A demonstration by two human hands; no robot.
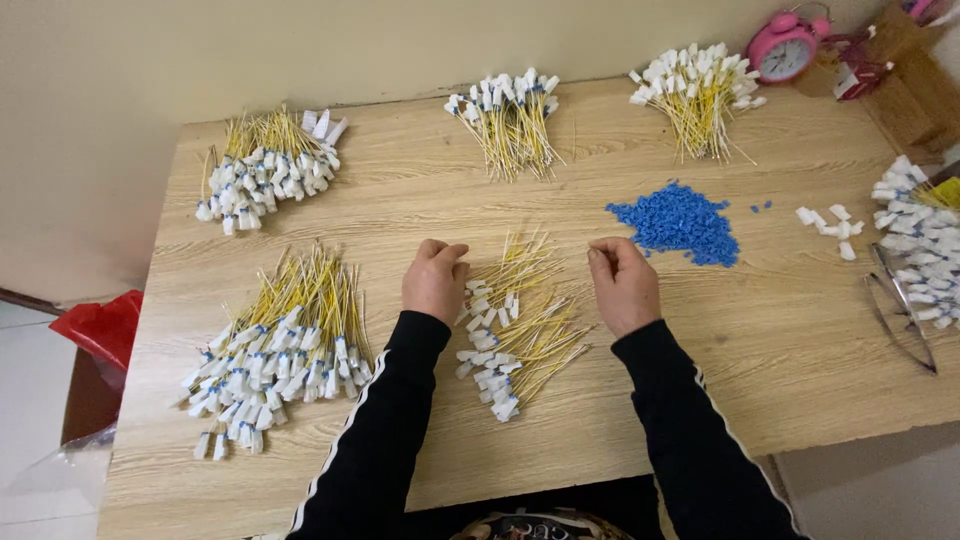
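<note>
1. The left hand (434, 281) rested on the worktop (780, 340), its grip curled together, touching the middle cable pile (515, 320).
2. The right hand (622, 284) lay just beside that pile, grip pinched together; whether it held anything cannot be told.
3. Blue beads (680, 222) lay beyond the right hand.

Six heaps of yellow leads with white end pieces lie on the counter (780, 340): one far-left heap (265, 170), one near-left heap (275, 350), one far-middle heap (508, 118), one far-right heap (695, 90), one middle heap (515, 325) between the hands, and one heap at the right edge (920, 240). There is one pile of small blue caps (680, 222), with a few stray blue caps (762, 207) beside it, too small to count. About seven loose white pieces (830, 225) lie apart. One pink alarm clock (785, 45) stands at the back. Two hands show, the left hand (435, 280) and the right hand (622, 283).
</note>
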